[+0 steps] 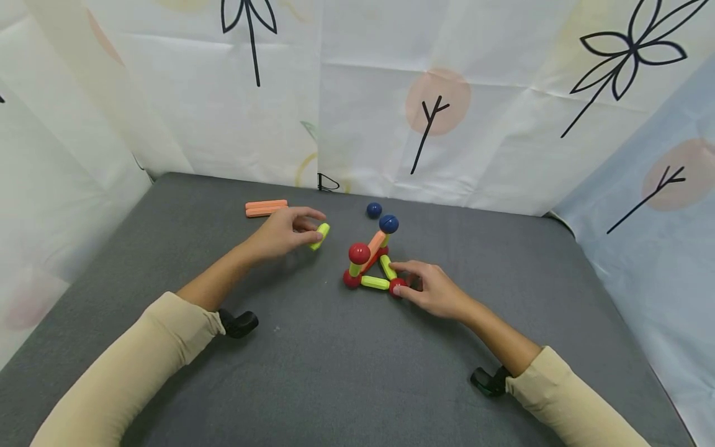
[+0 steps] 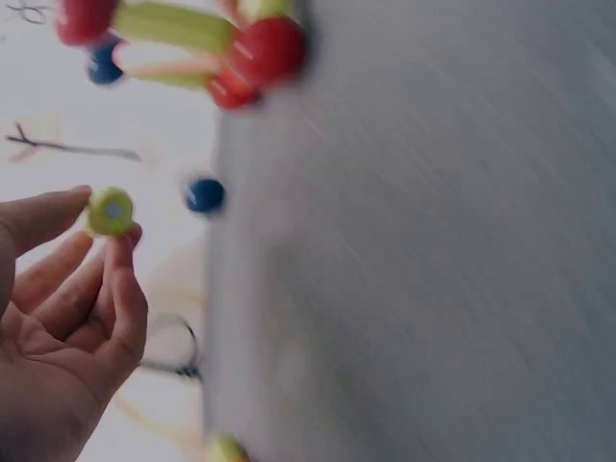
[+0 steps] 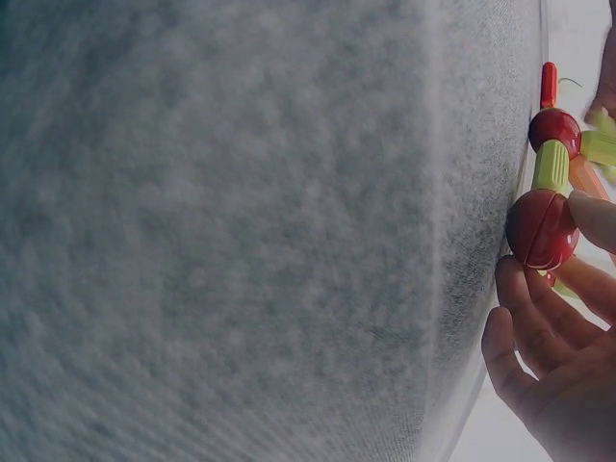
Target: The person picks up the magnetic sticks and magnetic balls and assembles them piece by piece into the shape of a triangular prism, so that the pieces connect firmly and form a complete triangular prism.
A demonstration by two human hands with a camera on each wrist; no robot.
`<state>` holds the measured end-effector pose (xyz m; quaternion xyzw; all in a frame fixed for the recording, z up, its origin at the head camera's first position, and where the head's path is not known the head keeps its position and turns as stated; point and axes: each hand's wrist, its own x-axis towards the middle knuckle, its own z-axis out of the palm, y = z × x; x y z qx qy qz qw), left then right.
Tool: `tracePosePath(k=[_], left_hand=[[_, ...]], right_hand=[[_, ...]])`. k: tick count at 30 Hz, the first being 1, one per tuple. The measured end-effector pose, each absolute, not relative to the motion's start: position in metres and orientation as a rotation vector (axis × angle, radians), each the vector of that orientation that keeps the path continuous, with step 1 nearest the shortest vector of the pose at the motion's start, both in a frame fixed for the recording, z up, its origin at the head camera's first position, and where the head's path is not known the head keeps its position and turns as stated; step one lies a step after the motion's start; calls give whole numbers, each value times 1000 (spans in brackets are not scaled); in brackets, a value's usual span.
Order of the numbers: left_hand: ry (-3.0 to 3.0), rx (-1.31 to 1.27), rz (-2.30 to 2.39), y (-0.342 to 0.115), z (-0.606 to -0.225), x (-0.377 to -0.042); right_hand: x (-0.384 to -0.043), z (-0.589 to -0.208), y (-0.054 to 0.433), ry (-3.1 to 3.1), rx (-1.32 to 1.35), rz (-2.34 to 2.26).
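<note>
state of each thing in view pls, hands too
Left hand, pinching
Held yellow-green stick, unattached
Right hand, gripping
Gripped red ball, joined into structure
Upper red ball, atop an upright stick
Upper blue ball, attached to structure
Other blue ball, loose on the table
Orange sticks, lying side by side

Ball-and-stick build [image 1: 375, 282] on table [image 1: 335, 372]. Right hand [image 1: 432, 288] got hold of its near-right red ball [image 1: 397, 287], left hand [image 1: 287, 233] pinching lime stick [image 1: 320, 237] left of build. Spare blue ball [image 1: 374, 210] behind build.

Plain beige sleeves [image 1: 114, 385], broad cuffs [image 1: 181, 326], a small rounded black device [image 1: 240, 325] at each wrist
</note>
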<state>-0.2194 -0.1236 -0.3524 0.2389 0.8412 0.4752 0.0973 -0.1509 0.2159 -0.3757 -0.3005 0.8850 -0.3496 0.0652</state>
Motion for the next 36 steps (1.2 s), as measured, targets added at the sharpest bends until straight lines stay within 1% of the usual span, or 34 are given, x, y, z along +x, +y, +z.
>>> tracePosePath(k=[5,9,14,21,30,36], left_hand=[[2182,553,1675,-94,-332,-223],[2070,547,1709,-73,-324,-223],[2017,579,1668,-58,-321,-225],[2027,564,1599,-47,-320,-229],[2095,527,1504,-46,-323,-228],[2086,564,1490,-45,-324,-228]], right_hand=[[-151,-376,215,2664,-878,-1047],[-152,-375,215,2656,-879,-1049],[-152,-376,215,2652,-886,-1055],[-153,-376,217,2653,-883,-1047],[-151,-374,215,2648,-880,-1057],[-152,-375,215,2643,-888,-1067]])
